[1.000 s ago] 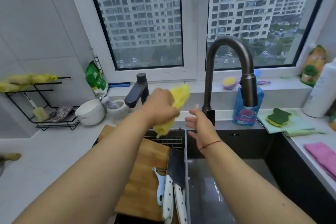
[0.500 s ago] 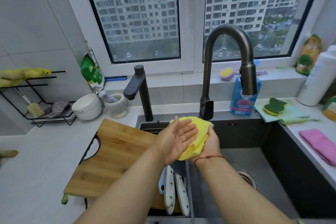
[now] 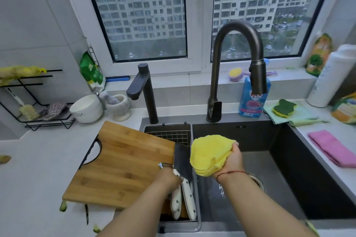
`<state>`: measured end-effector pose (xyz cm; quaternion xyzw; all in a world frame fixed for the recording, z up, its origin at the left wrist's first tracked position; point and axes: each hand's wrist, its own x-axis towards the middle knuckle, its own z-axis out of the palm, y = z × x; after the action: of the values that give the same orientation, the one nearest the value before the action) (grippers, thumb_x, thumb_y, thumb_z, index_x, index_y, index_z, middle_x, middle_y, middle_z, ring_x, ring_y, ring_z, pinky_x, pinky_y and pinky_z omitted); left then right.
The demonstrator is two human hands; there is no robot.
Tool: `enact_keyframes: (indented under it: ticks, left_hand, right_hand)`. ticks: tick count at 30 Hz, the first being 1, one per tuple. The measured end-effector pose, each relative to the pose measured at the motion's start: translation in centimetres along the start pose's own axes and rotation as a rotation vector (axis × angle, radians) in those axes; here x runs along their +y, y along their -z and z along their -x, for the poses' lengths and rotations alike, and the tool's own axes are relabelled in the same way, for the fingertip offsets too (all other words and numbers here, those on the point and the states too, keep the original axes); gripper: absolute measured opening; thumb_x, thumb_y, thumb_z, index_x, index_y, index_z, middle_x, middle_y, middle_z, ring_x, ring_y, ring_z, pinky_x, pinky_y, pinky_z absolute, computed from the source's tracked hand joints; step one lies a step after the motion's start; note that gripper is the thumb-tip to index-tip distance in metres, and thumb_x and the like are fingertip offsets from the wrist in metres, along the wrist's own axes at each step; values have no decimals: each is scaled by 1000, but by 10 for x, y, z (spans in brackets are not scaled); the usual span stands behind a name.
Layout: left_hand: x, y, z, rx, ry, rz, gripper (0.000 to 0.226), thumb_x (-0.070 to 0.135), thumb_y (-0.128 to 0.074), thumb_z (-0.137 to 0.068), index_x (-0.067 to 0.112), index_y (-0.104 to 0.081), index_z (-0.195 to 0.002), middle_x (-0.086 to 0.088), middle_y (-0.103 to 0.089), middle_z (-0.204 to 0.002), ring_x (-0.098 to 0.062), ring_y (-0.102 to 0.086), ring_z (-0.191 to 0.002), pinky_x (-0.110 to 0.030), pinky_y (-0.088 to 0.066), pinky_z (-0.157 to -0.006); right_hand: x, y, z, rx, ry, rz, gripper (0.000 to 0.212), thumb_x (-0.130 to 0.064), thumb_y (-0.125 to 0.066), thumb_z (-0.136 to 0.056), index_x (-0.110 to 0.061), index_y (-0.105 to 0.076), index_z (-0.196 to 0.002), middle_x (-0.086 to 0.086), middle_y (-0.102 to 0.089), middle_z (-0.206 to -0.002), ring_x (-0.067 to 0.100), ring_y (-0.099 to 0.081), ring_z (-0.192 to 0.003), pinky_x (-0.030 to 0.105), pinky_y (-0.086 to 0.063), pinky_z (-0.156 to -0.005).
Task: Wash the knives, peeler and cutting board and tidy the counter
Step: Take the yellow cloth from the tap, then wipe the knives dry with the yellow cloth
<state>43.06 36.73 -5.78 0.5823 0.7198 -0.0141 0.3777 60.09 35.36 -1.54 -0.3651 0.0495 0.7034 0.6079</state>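
Note:
My right hand (image 3: pixel 232 161) grips a bunched yellow cloth (image 3: pixel 209 153) above the dark sink (image 3: pixel 279 171), below the tall faucet (image 3: pixel 216 75). The wooden cutting board (image 3: pixel 123 163) lies tilted across the counter edge and the sink's left basket. On its right edge lie a cleaver with a dark blade (image 3: pixel 182 159) and knives with white handles (image 3: pixel 187 198). My left hand (image 3: pixel 168 178) reaches down onto those handles, its fingers curled around one. The tip of the pale blue peeler (image 3: pixel 160 165) shows just above that hand.
A blue soap bottle (image 3: pixel 252 100), a green-yellow sponge (image 3: pixel 284 108) on a mint cloth and a pink cloth (image 3: pixel 331 148) are right of the sink. A white bowl (image 3: pixel 86 108), a mortar (image 3: pixel 119 107) and a wire rack (image 3: pixel 34 113) stand at the left. Green peel scraps (image 3: pixel 63 206) lie by the board.
My left hand has let go of the yellow cloth and dropped to the knife handles. The right hand now holds the cloth alone, a little lower over the sink.

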Motion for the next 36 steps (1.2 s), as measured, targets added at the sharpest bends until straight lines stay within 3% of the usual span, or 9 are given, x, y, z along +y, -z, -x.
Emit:
enact_keyframes:
  ticks: [2, 4, 6, 8, 12, 16, 21, 26, 36]
  left_hand:
    - [1, -7, 2, -62, 0, 103, 19, 27, -50, -97, 9, -55, -101, -19, -62, -106, -30, -61, -99, -39, -49, -93]
    - [0, -18, 3, -110, 96, 426, 16, 20, -46, -100, 4, -49, -100, -22, -59, -88, -32, -60, -73, -43, -55, -72]
    - [-4, -25, -1, -102, 228, 734, 15, 16, -44, -100, 6, -44, -90, -13, -46, -69, -23, -44, -51, -30, -44, -47]
    - [-9, -24, -4, -50, 238, 821, 16, 15, -40, -101, 8, -42, -87, -8, -38, -65, -18, -32, -50, -22, -31, -44]
    - [-6, 5, 6, 14, 123, 828, 15, 15, -36, -102, 3, -40, -92, -10, -40, -61, -18, -34, -46, -23, -28, -40]
    - [8, 46, 31, 34, 7, 887, 7, 14, -41, -101, 10, -46, -103, -12, -50, -78, -18, -43, -52, -28, -36, -43]
    - [26, 70, 60, 81, -169, 843, 17, 23, -42, -102, 8, -48, -105, -11, -54, -77, -17, -46, -46, -24, -37, -40]
    - [41, 75, 78, 107, -295, 825, 27, 30, -36, -104, 7, -49, -103, -6, -50, -67, -16, -41, -40, -23, -32, -39]
    - [46, 84, 110, 125, -468, 634, 23, 34, -37, -102, 18, -53, -103, -5, -56, -72, -12, -47, -45, -26, -38, -41]
  right_hand:
    - [-2, 3, 3, 4, 16, -1, 63, -66, -35, -90, -21, -53, -130, 15, -62, -114, 39, -57, -108, 52, -46, -88]
    - [-3, 7, 4, 4, 37, -13, 64, -67, -37, -90, -20, -53, -130, 15, -63, -113, 39, -58, -105, 48, -49, -80]
    - [-6, 8, 7, 8, 68, -5, 63, -67, -39, -88, -20, -54, -127, 15, -63, -112, 39, -59, -102, 47, -50, -77]
    - [-9, 8, 8, 18, 104, 28, 59, -67, -39, -88, -21, -55, -123, 14, -63, -109, 38, -60, -100, 46, -50, -76]
    - [-11, 4, 5, 8, 141, 108, 57, -64, -42, -89, -22, -52, -125, 12, -63, -111, 37, -59, -104, 46, -51, -80]
    - [-5, -19, 4, -30, 174, 263, 51, -60, -43, -90, -21, -50, -123, 10, -62, -110, 33, -60, -103, 46, -49, -88]
    - [11, -55, 3, -227, 548, 910, 40, -47, -39, -98, -29, -41, -134, -2, -53, -126, 21, -51, -120, 35, -39, -99]
    - [31, -63, 0, -498, 846, 1563, 35, -38, -28, -102, -57, -15, -128, -24, -11, -148, 0, -1, -142, 34, 4, -119]
    - [-16, -94, -21, -73, 1057, 1787, 52, -42, -21, -102, -39, -2, -150, -10, 5, -160, 10, 11, -146, 43, 1, -120]
